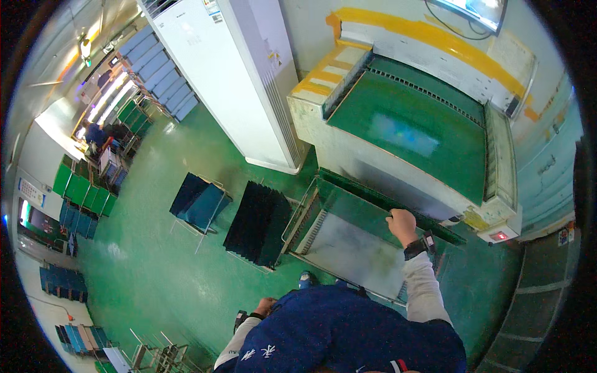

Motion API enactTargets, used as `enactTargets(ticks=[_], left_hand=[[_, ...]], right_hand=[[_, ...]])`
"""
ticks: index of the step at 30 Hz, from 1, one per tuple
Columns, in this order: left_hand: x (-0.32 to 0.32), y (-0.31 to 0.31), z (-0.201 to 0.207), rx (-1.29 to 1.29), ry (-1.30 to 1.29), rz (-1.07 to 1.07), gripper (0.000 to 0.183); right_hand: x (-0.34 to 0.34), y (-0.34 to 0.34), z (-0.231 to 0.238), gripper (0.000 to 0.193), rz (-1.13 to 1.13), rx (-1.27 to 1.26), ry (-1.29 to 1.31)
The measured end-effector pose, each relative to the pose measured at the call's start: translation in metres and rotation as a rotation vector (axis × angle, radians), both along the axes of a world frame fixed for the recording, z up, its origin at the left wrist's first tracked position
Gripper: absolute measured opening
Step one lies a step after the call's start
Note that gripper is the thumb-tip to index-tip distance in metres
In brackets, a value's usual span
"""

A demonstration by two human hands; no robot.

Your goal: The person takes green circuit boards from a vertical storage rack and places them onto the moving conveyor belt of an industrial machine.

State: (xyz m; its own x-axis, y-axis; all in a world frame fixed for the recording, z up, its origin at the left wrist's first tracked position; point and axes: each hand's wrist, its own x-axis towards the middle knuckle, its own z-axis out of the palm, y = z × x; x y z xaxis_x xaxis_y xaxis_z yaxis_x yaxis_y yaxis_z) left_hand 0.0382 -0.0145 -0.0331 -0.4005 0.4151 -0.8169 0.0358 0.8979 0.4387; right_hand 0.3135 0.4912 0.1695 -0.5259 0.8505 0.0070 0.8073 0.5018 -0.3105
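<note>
My right hand [402, 225] is closed over the far side of a metal slotted rack [303, 235] in front of me. Whatever its fingers grip, if anything, is too small to make out. Inside the rack, a pale, shiny sheet-like surface [351, 252] lies between toothed side rails. My left hand [265, 306] hangs low by my dark blue shirt, away from the rack, its fingers partly hidden. Just beyond the rack stands a machine with a green flat bed [398, 133] and white side walls.
A rack of dark upright panels [258, 224] stands left of the slotted rack, and another with blue panels [200, 202] farther left. A tall white cabinet unit [233, 81] rises behind. Along the left wall are green panels [84, 186]. A person [96, 135] sits far off.
</note>
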Motion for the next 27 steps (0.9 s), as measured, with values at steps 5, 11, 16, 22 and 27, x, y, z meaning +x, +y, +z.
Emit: enactTargets(ticks=[5, 11, 16, 22, 27], left_hand=[[0.002, -0.003, 0.012, 0.106, -0.029, 0.072, 0.035], [-0.002, -0.010, -0.003, 0.143, 0.045, -0.226, 0.034], [0.006, 0.012, 0.038, 0.177, -0.189, 0.314, 0.030], [-0.003, -0.005, 0.008, 0.039, -0.019, 0.125, 0.033], [-0.014, -0.029, -0.023, 0.240, -0.040, -0.005, 0.033]], right_hand=[[-0.004, 0.004, 0.004, 0.024, -0.019, -0.064, -0.062], [-0.005, -0.001, 0.003, 0.027, -0.046, -0.045, -0.042], [-0.004, -0.004, 0.011, 0.031, -0.074, -0.084, -0.131], [-0.009, -0.003, 0.007, 0.032, -0.065, -0.092, -0.139], [-0.011, -0.003, 0.010, 0.032, -0.060, -0.089, -0.115]])
